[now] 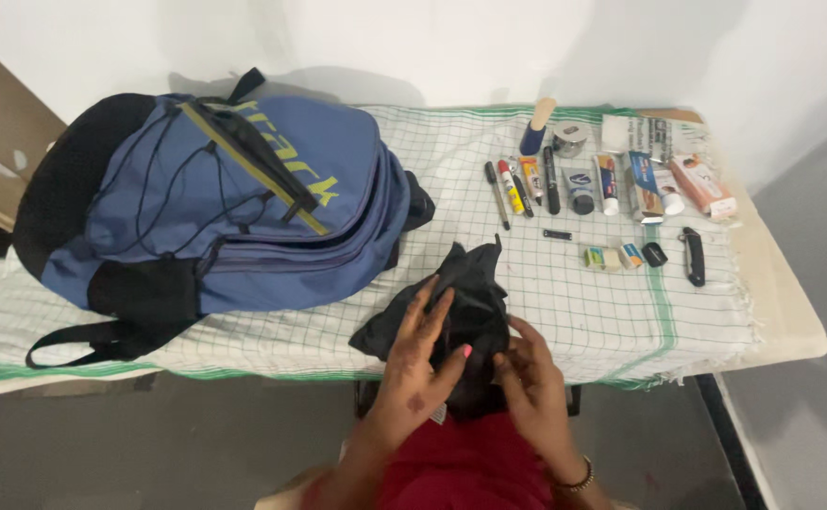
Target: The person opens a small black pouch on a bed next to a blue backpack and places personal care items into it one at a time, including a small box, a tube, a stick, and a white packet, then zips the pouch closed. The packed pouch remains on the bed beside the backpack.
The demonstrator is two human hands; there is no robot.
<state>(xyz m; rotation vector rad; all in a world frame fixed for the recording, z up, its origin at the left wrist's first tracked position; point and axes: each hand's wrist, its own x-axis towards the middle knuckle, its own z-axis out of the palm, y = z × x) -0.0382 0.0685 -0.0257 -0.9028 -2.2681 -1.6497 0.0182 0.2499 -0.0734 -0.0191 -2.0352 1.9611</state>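
Note:
A crumpled black cloth [465, 283] lies at the near edge of the table, on a white checked cover [565, 302]. My left hand [413, 364] rests flat on the cloth's left side with fingers spread. At the cloth's lower right edge, my right hand [527, 373] pinches the fabric between its fingers. A large blue and black backpack [225, 203] lies on its side just left of the cloth, its front facing up.
Small items lie in a group at the table's right: pens [498, 194], tubes [607, 184], a round tin [569, 139], small boxes [612, 257], a black folding knife [694, 255] and a wrapped packet [701, 184]. White wall behind, grey floor around.

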